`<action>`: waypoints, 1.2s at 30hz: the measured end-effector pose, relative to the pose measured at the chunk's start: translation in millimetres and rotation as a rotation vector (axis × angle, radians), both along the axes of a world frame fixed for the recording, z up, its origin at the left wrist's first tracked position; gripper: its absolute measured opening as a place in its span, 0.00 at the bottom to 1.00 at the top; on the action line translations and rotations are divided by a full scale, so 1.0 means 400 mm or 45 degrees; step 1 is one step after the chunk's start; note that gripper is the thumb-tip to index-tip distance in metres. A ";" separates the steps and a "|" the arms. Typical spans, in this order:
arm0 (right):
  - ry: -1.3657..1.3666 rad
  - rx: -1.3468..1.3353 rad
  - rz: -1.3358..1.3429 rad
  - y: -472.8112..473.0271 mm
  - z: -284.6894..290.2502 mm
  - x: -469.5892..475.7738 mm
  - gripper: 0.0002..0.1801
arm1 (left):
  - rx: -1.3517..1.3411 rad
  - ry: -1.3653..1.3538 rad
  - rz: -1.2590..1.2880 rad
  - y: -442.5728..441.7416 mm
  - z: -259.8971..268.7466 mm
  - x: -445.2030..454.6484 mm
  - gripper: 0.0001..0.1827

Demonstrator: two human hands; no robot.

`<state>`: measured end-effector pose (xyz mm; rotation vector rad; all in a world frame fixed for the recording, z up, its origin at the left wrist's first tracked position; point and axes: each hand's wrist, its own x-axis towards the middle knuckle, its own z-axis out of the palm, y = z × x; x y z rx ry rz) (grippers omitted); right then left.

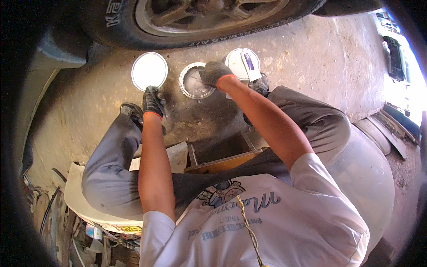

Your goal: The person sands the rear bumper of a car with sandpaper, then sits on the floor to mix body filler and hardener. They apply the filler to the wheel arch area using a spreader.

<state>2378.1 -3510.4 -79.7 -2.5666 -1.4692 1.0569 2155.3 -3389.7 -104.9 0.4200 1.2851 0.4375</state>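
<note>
My left hand, in a dark glove with an orange cuff, is beside the lower edge of a round white lid or can top. A thin dark tool seems to be in it, though blur hides the grip. Over the right rim of an open round can is my gloved right hand; its fingers are hidden. Crumpled, shiny grey film shows inside that can. To the right, a white tube with a purple label lies on another round white lid.
A vehicle wheel with a black tyre stands just beyond the cans. An open wooden box sits between my legs. A pale curved panel is at the left, with scrap pieces below it. My shoes flank the work area.
</note>
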 end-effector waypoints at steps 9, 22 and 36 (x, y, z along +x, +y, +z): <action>0.140 -0.126 -0.002 0.006 -0.273 -0.085 0.21 | 0.024 -0.151 -0.322 -0.052 -0.046 0.046 0.11; 0.264 0.029 -0.172 0.061 -0.322 -0.135 0.20 | -0.028 -0.150 -0.403 -0.078 -0.030 0.126 0.16; 0.250 -0.012 -0.204 0.073 -0.358 -0.152 0.18 | 0.425 0.023 -0.756 -0.064 -0.135 0.088 0.11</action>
